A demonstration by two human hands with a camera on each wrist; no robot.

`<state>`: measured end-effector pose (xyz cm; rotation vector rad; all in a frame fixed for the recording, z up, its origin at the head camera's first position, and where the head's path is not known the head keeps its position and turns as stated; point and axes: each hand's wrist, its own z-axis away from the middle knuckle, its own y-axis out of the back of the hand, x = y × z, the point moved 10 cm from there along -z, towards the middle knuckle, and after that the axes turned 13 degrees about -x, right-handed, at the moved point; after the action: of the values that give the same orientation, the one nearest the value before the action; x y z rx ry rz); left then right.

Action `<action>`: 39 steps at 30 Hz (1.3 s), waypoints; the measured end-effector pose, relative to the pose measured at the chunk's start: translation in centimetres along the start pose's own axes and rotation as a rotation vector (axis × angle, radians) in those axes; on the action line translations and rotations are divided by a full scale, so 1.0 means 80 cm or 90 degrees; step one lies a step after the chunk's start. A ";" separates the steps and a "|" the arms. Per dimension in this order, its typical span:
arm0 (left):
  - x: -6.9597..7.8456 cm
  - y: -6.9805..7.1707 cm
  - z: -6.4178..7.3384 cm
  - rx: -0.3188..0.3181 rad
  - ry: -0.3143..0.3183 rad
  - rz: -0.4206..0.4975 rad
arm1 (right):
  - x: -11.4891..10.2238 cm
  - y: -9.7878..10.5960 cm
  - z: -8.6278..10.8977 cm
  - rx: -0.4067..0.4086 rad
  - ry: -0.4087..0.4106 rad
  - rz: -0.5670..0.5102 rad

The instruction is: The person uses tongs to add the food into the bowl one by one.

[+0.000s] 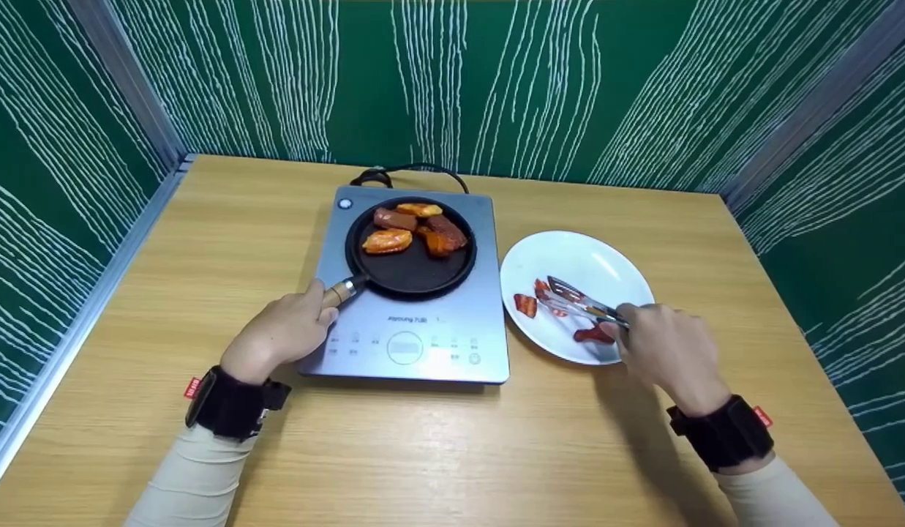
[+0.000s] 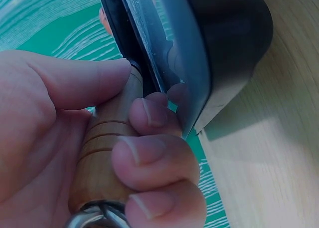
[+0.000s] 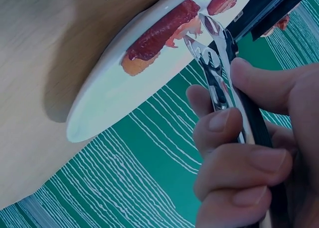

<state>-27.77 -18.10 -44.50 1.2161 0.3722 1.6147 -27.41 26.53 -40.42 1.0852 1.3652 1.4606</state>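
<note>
Hands [image 1: 285, 329] [image 1: 670, 350] grip handle [image 2: 102, 155] left, tongs [image 3: 247, 108] right — left wrist view alone shows metal ring [image 2: 92, 212].

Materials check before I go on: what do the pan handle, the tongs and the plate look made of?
Pan handle: looks like wood, satin, from its tan colour and cut grooves.
Tongs: polished metal, likely steel, from the mirror-like glints; the dark grip could be plastic.
Plate: glossy white, from its bright sheen; ceramic or melamine, I can't tell which.
</note>
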 end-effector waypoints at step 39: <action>-0.001 0.000 0.001 -0.002 0.007 0.006 | -0.102 0.086 -0.017 0.187 0.115 -0.022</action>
<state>-27.71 -18.17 -44.50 1.2082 0.3708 1.6297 -26.64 17.95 -33.98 1.1250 1.7592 1.3889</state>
